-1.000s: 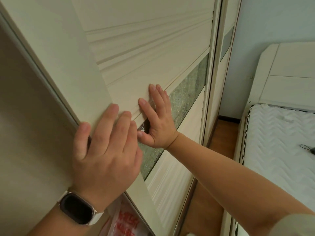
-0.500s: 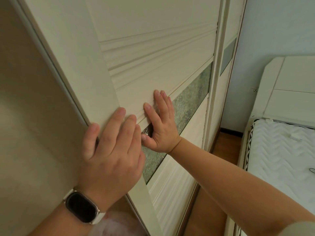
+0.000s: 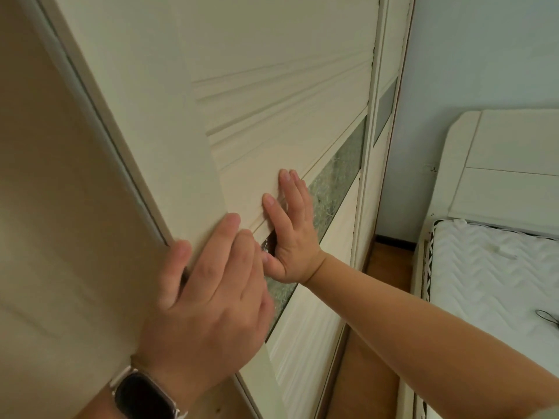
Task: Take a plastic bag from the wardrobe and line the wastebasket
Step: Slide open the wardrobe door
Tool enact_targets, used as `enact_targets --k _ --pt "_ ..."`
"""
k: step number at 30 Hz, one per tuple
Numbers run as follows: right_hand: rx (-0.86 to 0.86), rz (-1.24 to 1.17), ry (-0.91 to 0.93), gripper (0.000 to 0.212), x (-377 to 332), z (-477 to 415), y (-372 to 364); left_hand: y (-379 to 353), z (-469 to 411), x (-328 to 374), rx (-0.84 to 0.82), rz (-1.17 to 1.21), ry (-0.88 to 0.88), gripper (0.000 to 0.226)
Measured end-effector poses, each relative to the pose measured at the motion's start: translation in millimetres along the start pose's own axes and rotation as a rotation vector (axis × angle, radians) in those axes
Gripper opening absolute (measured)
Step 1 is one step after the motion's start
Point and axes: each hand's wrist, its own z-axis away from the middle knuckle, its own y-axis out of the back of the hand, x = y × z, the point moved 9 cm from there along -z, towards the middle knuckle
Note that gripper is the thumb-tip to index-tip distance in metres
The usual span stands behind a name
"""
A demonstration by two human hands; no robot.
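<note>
A cream sliding wardrobe door point(image 3: 272, 55) with ribbed moulding and a green patterned glass strip point(image 3: 335, 179) fills the view. My left hand point(image 3: 208, 300), a watch on its wrist, lies flat on the door's left edge, thumb hooked around that edge. My right hand point(image 3: 290, 228) presses flat against the door panel just above the glass strip, fingers spread. Neither hand holds anything. To the left of the door edge is the beige wardrobe interior point(image 3: 60, 237). No plastic bag or wastebasket shows.
A bed with a white quilted mattress point(image 3: 490, 279) and a cream headboard point(image 3: 508, 164) stands close on the right. A narrow strip of wooden floor point(image 3: 366, 367) runs between wardrobe and bed. A pale blue wall point(image 3: 484, 55) is behind.
The door and both hands have shifted right in the view. The red-printed plastic seen at the bottom one second ago is out of sight.
</note>
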Motion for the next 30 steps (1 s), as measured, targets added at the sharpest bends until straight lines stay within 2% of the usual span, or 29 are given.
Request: enact_targets --k 9,15,19,23,30 --pt "-0.016 -0.03 -0.017 0.067 -4.3 -1.0 2.6 2.3 2.0 -1.4 -0.024 0.012 -0.005 0.035" --pt "-0.148 0.044 -0.049 0.067 -10.4 -0.8 12.7 8.9 0.1 -0.1 -0.113 0.048 -0.057 0.035" --pt "-0.248 0.082 -0.113 0.059 -26.5 -0.7 33.8 22.5 17.8 5.5 -0.1 0.202 -0.159 0.041" --pt "-0.337 0.176 -0.138 0.054 -55.7 8.8 53.5 41.7 51.6 -4.1 -0.084 0.385 -0.162 0.041" --pt "-0.457 0.193 -0.087 0.048 -143.6 35.6 73.4 50.5 126.6 -34.9 -0.278 0.544 -0.053 0.046"
